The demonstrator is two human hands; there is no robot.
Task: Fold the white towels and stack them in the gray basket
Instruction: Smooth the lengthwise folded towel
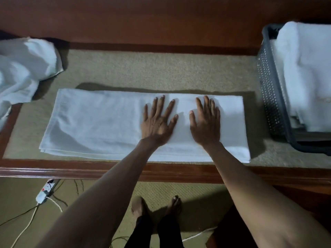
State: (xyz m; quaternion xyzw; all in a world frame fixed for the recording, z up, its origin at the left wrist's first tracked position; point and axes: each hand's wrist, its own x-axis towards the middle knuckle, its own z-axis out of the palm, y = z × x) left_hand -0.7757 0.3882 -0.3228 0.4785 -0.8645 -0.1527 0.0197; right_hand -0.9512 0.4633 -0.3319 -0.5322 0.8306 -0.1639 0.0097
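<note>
Here, we are working at the low table, dark reddish wood framing a coarse beige woven top whose rough surface is probably helping cloth stay put. Across its middle the long white terry towel, folded lengthwise into a flat strip, is lying parallel to the near edge, with its layers showing at the near left corner. At the right end the gray perforated plastic basket is standing just beside the strip. It is holding a stack of folded white towels that is rising above its rim. We judge it is sitting that close so each finished towel needs only a short carry.

At the left a crumpled heap of unfolded white towels is waiting. We are laying our left hand and right hand palm-down on the strip's right half, fingers straight and spread, gripping nothing. They seem to be smoothing the soft pile and flattening the layers before a crosswise fold. On the floor a small white power strip is lying among its cords.
</note>
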